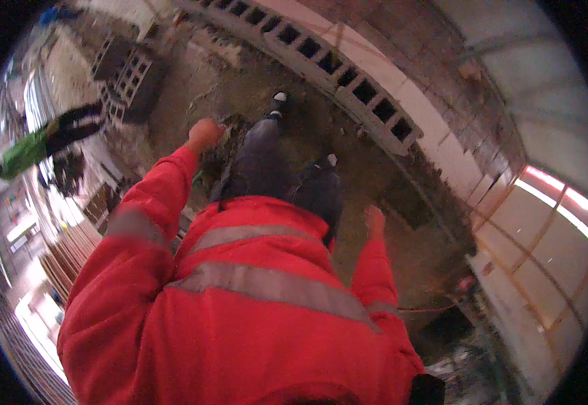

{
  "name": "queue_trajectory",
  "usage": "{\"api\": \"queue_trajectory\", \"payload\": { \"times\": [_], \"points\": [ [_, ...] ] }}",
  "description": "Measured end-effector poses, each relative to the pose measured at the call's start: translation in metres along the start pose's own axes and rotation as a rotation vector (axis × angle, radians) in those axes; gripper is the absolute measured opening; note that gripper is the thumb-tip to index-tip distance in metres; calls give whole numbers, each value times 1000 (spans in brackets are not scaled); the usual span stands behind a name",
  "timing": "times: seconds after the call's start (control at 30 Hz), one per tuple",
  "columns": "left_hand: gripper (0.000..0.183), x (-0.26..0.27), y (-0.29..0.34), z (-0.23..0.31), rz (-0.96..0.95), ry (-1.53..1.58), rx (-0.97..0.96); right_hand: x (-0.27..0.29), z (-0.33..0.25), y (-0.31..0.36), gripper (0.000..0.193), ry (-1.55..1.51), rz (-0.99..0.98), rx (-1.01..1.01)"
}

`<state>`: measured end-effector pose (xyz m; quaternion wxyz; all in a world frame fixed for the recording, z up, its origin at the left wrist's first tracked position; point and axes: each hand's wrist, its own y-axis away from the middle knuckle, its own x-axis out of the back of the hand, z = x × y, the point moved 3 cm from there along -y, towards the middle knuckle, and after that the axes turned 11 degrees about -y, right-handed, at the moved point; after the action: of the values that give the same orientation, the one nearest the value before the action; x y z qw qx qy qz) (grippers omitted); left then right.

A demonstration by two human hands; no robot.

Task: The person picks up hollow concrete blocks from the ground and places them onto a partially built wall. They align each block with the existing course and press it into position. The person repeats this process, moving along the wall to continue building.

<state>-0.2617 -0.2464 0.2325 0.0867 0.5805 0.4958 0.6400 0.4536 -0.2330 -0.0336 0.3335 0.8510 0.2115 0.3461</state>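
My left hand (205, 133) hangs out in front of my left side with its fingers curled in. Nothing sticks out of it, and it touches nothing that I can see. Low on my right, my right hand (375, 219) hangs over the dirt floor; it is small and blurred, so its fingers do not show clearly. Both arms are in the red sleeves of a jacket (260, 243) with grey bands. Below it are my dark trousers (263, 158) and my shoes (279, 101), one foot ahead of the other.
A row of hollow concrete blocks (348, 77) runs along the front and right, beside a pale wall ledge (435, 135). More blocks (130, 77) are stacked at the far left. Near them is a person in a green top (27, 154). Stacked boards (71, 253) lie at left.
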Motion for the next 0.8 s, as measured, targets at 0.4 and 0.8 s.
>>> {"api": "queue_trajectory", "payload": {
  "times": [0.4, 0.8],
  "points": [
    [58, -209, 5, -153, -146, 606, 329, 65, -386, 28, 29, 83, -259, -103],
    [52, -92, -75, -337, 8, 957, 647, -218, -755, -93, 35, 277, -490, 336]
  ]
}}
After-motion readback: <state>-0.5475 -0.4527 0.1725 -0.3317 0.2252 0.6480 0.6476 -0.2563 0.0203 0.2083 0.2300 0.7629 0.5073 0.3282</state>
